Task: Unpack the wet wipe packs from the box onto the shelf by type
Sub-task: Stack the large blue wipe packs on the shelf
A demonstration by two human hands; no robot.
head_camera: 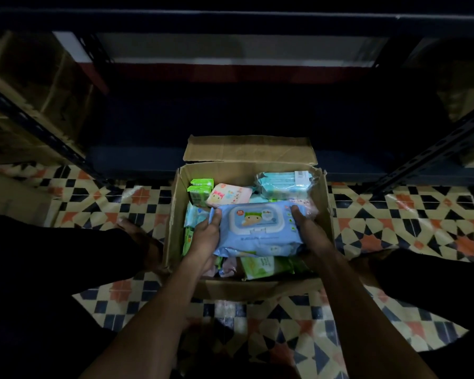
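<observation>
Both hands grip one blue pack (257, 228) by its short ends, left hand (205, 236) and right hand (308, 231), just above the open box (173, 214). I would lift it level, keeping the lid up, toward the dark shelf (230, 160) beyond the hands. Past the fingertips lie two green packs (200, 188), one pink pack (227, 195) and one wrapped pale-blue bundle (285, 180); more sit underneath, uncountable.

Glossy plastic wipe pack (257, 231), matt creased cardboard box (246, 149)
</observation>
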